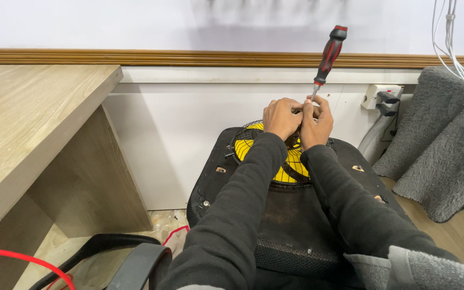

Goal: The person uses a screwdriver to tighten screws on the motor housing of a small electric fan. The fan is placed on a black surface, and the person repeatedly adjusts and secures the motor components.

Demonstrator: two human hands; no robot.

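**Head view: both hands at the far rim of a yellow fan**

Head view looks down our dark sleeves to the left hand point(281, 117) and the right hand point(317, 122), pressed together knuckle to knuckle at the far edge of a small fan point(291, 161). The fan has yellow blades behind a black wire grille and lies flat on a black padded seat point(291, 225), near the wall.

Our left hand is curled closed over the grille's rim, fingers tucked under, so we cannot tell exactly what it pinches. Our right hand is closed too, its fingers wrapped about the lower shaft of a screwdriver point(326, 59). The red-and-black handle of that tool stands up and tilts to the right, well above both hands and free of them; its tip is hidden between our fingers.

To the left stands a light wooden table point(33, 123), its side panel running down to the floor. Below it, a red cable point(22, 259) curves past a black rounded armrest point(135, 258). On the right, a white wall socket point(381, 95) carries a dark plug, and a grey fleecy cloth point(441, 145) hangs beside it, with white cords point(457, 48) dangling over its top. We see no labels or packages clearly enough to describe.
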